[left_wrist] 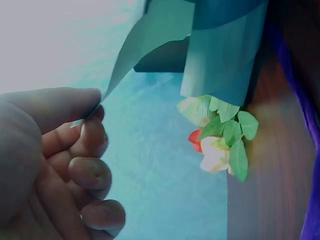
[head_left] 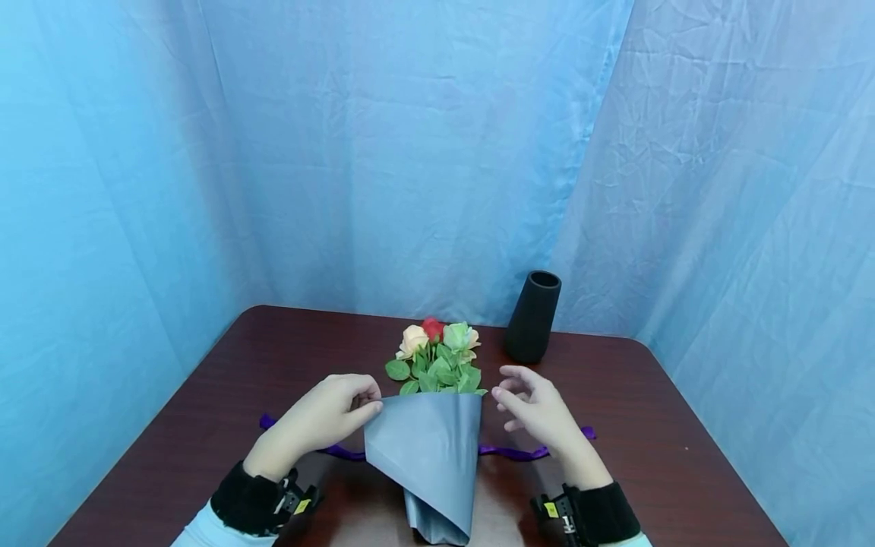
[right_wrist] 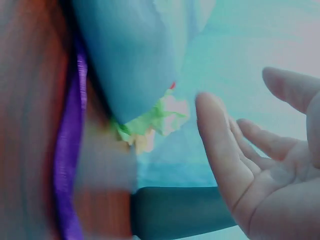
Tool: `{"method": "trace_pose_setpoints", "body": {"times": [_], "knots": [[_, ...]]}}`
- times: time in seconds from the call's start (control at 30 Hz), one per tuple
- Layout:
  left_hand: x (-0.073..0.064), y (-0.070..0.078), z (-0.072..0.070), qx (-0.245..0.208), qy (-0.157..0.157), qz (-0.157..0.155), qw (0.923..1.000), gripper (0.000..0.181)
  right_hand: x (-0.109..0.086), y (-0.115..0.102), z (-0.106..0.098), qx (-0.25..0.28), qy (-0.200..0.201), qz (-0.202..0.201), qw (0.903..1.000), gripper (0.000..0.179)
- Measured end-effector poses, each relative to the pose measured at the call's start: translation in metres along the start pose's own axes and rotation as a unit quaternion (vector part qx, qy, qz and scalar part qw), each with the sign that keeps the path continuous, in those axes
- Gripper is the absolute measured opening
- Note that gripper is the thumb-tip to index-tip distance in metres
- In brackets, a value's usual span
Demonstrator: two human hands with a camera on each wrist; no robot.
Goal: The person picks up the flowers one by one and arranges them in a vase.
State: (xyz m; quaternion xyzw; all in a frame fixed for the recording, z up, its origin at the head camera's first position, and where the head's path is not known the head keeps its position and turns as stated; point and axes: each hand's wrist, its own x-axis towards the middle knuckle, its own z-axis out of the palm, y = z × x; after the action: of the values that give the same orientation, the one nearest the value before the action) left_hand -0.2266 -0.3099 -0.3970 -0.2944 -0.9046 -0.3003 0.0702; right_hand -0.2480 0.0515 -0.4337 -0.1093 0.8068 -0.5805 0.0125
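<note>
A bouquet of roses (head_left: 454, 336), red, cream and pale green with green leaves, lies wrapped in grey-blue wrapping paper (head_left: 431, 441) in the middle of the table. My left hand (head_left: 335, 410) is at the paper's upper left edge; in the left wrist view its thumb and index finger pinch a corner of the wrapping paper (left_wrist: 150, 42). To the right of the bouquet, my right hand (head_left: 536, 406) hovers with fingers apart and holds nothing. A purple ribbon (head_left: 513, 453) runs across beneath the bouquet, sticking out on both sides. The stems are hidden inside the paper.
A tall black vase (head_left: 533, 319) stands at the back of the dark wooden table (head_left: 656, 425), right of the flowers. Light blue curtains (head_left: 410, 152) hang behind the table and on both sides.
</note>
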Motion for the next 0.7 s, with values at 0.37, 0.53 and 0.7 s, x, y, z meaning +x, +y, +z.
{"method": "trace_pose_setpoints", "body": {"times": [0.37, 0.53, 0.7], "knots": [[0.005, 0.013, 0.014, 0.056, 0.069, 0.04, 0.9953, 0.011, -0.007, -0.016, -0.005, -0.089, 0.058, -0.216, 0.9705, 0.037], [0.009, 0.019, 0.023, 0.079, 0.096, 0.063, 0.9903, 0.008, -0.008, -0.02, 0.001, -0.135, 0.069, -0.267, 0.9518, 0.036], [0.011, 0.024, 0.032, 0.085, 0.105, 0.082, 0.9875, 0.007, -0.009, -0.02, 0.009, -0.164, 0.048, -0.267, 0.9483, 0.036]]}}
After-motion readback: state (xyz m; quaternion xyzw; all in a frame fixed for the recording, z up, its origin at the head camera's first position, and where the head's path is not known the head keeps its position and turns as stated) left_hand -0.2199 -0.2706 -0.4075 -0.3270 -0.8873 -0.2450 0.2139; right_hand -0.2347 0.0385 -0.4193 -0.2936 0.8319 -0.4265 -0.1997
